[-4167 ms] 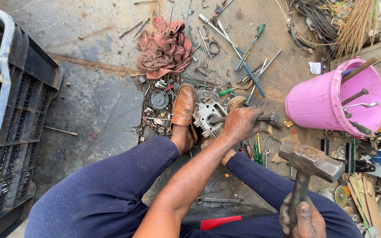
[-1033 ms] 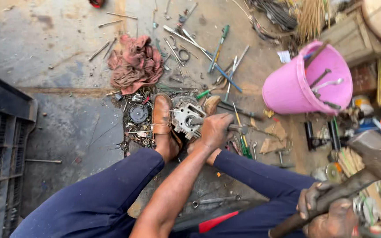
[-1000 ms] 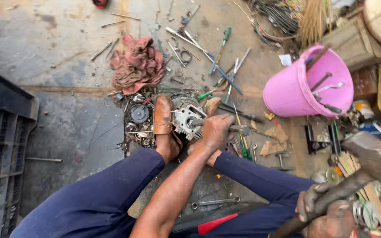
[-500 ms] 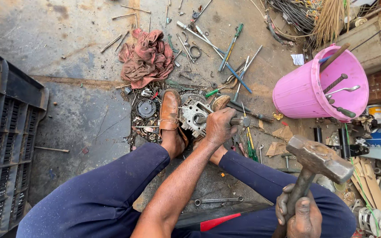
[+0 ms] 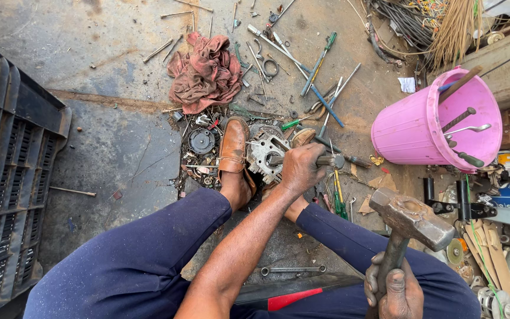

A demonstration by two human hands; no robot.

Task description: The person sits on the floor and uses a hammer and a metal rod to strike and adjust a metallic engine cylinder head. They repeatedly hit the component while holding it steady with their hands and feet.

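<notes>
Two hands are occupied. The left hand is closed round a metal punch that is laid across a grey engine part, and the right hand is gripped round the handle of a heavy hammer, whose head is raised clear of the punch, near the lower right of the floor. The engine part is set on the concrete floor near its middle, wedged just beside a brown shoe.

Small gears and bolts are scattered touching the shoe's left side, and a red rag is heaped toward the far edge of the floor. A pink bucket with tools in it is stood at the right edge, a black crate at the left.

The work is judged to be midway: the punch is placed and steadied, the part is not yet apart, and a blow is not yet landed.
</notes>
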